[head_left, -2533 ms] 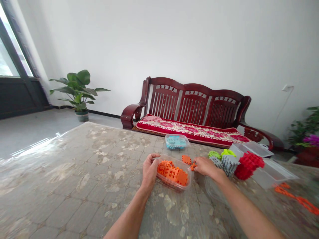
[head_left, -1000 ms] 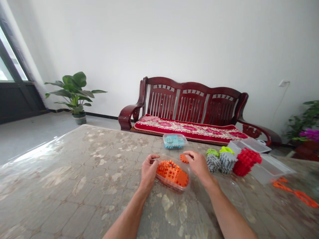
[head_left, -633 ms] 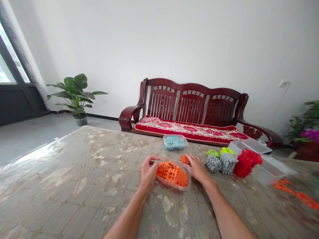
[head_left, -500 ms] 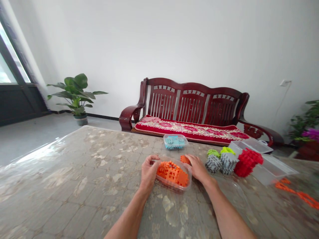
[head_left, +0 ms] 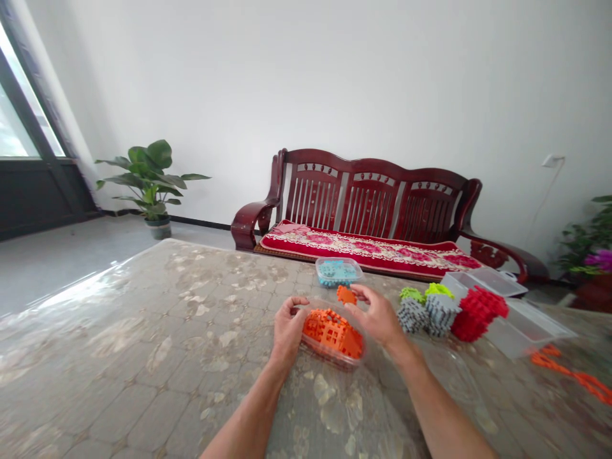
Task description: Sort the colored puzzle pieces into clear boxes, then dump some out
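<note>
A clear plastic tub (head_left: 354, 361) full of orange interlocking pieces (head_left: 332, 331) sits on the table in front of me. My left hand (head_left: 287, 330) grips the tub's left rim, fingers curled over the edge. My right hand (head_left: 377, 317) hovers just above the tub's far right side, pinching a single flat orange piece (head_left: 345, 294) between thumb and fingers.
A small tub of blue pieces (head_left: 338, 271) stands further back. Green, grey and red block clusters (head_left: 449, 310) sit to the right beside clear lidded boxes (head_left: 516, 325). Orange strips (head_left: 574, 378) lie at far right. A wooden bench (head_left: 373, 217) stands behind the table (head_left: 143, 344).
My right hand was resting on the table beside the loose orange piece; it has since picked the piece up and lifted it over the tub. The left hand stayed on the rim.
</note>
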`<state>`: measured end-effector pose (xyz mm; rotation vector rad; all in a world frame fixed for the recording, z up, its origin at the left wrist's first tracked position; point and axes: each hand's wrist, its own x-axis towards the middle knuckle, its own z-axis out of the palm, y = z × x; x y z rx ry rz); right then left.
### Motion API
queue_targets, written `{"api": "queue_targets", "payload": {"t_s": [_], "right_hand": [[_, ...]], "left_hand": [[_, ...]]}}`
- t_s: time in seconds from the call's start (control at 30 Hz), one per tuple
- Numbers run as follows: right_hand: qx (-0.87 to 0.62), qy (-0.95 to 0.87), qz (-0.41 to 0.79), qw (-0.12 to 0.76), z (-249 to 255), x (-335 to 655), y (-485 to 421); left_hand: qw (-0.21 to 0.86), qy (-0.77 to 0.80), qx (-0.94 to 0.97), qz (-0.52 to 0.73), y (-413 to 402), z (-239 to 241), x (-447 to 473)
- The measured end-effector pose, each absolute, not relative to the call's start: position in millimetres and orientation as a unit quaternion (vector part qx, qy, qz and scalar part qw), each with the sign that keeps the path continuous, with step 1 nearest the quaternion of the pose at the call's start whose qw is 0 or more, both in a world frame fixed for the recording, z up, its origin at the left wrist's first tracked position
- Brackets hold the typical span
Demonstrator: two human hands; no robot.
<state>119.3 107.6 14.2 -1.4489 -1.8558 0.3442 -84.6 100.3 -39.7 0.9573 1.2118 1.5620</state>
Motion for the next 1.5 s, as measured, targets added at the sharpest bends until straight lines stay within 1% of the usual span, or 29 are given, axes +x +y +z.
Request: {"api": "queue_targets", "payload": {"t_s": [0.1, 0.23, 0.43, 0.7, 0.83, 0.97, 1.03, 1.1, 1.17, 1.2, 1.27, 1.33, 1.4, 1.5], "right_hand": [[-0.55, -0.757, 0.102, 0.337, 25, 99, 93], [-0.526, -0.791, 0.092, 0.299, 29, 86, 83], [-0.509, -0.812, 0.079, 0.274, 26, 82, 79], [-0.494, -0.826, 0.061, 0.265, 26, 70, 74], [-0.489, -0.825, 0.079, 0.271, 21, 68, 75], [-0.483, -0.818, 0.128, 0.286, 16, 67, 78], [-0.471, -0.81, 0.159, 0.311, 17, 72, 80], [-0.474, -0.785, 0.18, 0.356, 22, 83, 83], [-0.5, -0.749, 0.183, 0.395, 30, 103, 86], [-0.52, -0.734, 0.179, 0.399, 33, 116, 86], [-0.559, -0.722, 0.175, 0.368, 39, 144, 83], [-0.597, -0.719, 0.168, 0.315, 37, 173, 72], [-0.621, -0.725, 0.154, 0.255, 29, 200, 56], [-0.652, -0.723, 0.115, 0.195, 10, 228, 27]], "left_hand": [[0.465, 0.486, 0.384, 0.632, 100, -40, -85], [0.466, 0.483, 0.382, 0.635, 99, -36, -85], [0.444, 0.49, 0.402, 0.633, 98, -33, -85], [0.382, 0.526, 0.477, 0.592, 99, -36, -85], [0.338, 0.546, 0.511, 0.572, 101, -40, -85], [0.312, 0.54, 0.537, 0.568, 103, -42, -85], [0.309, 0.541, 0.542, 0.563, 103, -42, -85], [0.313, 0.542, 0.545, 0.557, 104, -42, -85], [0.318, 0.543, 0.547, 0.553, 104, -43, -84], [0.319, 0.544, 0.546, 0.551, 104, -44, -84], [0.314, 0.548, 0.543, 0.553, 104, -45, -84], [0.303, 0.546, 0.545, 0.559, 103, -45, -85], [0.291, 0.538, 0.56, 0.559, 102, -43, -85], [0.27, 0.522, 0.6, 0.544, 97, -39, -84]]}}
